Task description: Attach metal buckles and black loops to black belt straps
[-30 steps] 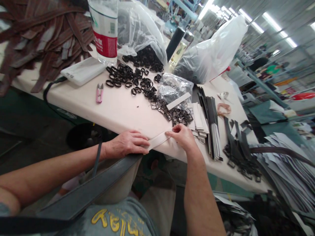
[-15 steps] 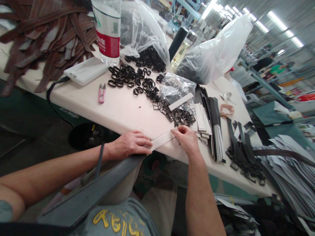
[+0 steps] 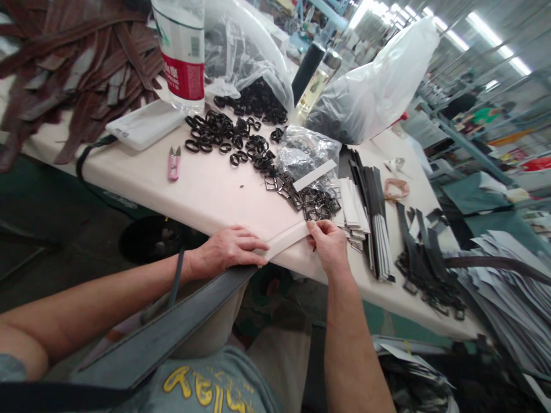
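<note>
At the table's front edge, my left hand (image 3: 230, 248) is closed over the end of a long dark grey leather strap (image 3: 172, 330), which runs down across my lap. From under its fingertips a white strip (image 3: 286, 241) extends to the right. Whether the strip is joined to the strap is hidden by the fingers. My right hand (image 3: 328, 244) pinches the far end of that white strip between thumb and fingers. Just beyond it lies a heap of dark metal buckles (image 3: 318, 202), and a stack of white strips (image 3: 353, 206) is to its right.
Black loops (image 3: 228, 135) spill from a clear bag behind. Pink thread snips (image 3: 174, 164), a white power bank (image 3: 144, 123) and a large bottle (image 3: 183, 63) stand at left, near brown straps (image 3: 77, 69). Black straps (image 3: 379, 229) lie at right; a bin (image 3: 148, 238) is below.
The view has shifted slightly. Both hands stay almost in place, with the white strip still stretched between them; my right fingers have closed a little further around its end.
</note>
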Demonstrator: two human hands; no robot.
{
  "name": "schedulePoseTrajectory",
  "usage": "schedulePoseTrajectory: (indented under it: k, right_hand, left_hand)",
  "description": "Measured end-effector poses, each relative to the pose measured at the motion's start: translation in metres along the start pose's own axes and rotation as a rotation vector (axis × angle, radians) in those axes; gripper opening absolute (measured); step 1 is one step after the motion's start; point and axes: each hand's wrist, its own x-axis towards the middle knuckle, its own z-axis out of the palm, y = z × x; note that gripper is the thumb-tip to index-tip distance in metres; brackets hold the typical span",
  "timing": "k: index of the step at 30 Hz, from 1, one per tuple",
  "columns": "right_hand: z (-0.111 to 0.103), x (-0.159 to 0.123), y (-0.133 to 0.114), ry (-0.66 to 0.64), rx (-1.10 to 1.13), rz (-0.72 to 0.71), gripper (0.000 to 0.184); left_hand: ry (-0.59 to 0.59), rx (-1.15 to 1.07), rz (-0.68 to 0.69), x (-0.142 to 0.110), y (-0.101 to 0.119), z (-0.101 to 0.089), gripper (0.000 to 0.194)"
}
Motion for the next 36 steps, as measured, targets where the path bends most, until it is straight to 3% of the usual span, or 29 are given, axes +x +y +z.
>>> schedulePoseTrajectory:
  k: [5, 10, 22, 27, 29, 32, 36]
  right_hand:
    - [0.006, -0.003, 0.0, 0.125, -0.135, -0.051, 0.032]
    - [0.009, -0.006, -0.001, 0.16, -0.192, -0.073, 0.03]
    - [0.006, -0.008, -0.004, 0.058, 0.194, 0.093, 0.042]
    - [0.006, -0.011, -0.006, 0.081, 0.268, 0.145, 0.038]
    - [0.007, -0.012, -0.006, 0.094, 0.251, 0.137, 0.035]
    - [0.009, -0.013, -0.006, 0.105, 0.176, 0.112, 0.032]
    - [0.011, -0.014, -0.005, 0.119, 0.05, 0.067, 0.03]
  left_hand:
    - [0.053, 0.008, 0.009, 0.001, 0.0, 0.001, 0.025]
    - [0.099, 0.012, 0.012, 0.001, 0.001, 0.001, 0.025]
    - [0.09, 0.072, -0.037, 0.003, 0.003, 0.001, 0.027]
    - [0.082, 0.035, -0.102, 0.001, 0.004, 0.004, 0.03]
    - [0.087, -0.045, -0.214, -0.003, 0.008, 0.005, 0.029]
    - [0.096, -0.296, -0.505, -0.014, 0.019, 0.003, 0.027]
    - [0.137, -0.939, -0.87, -0.027, 0.035, -0.004, 0.036]
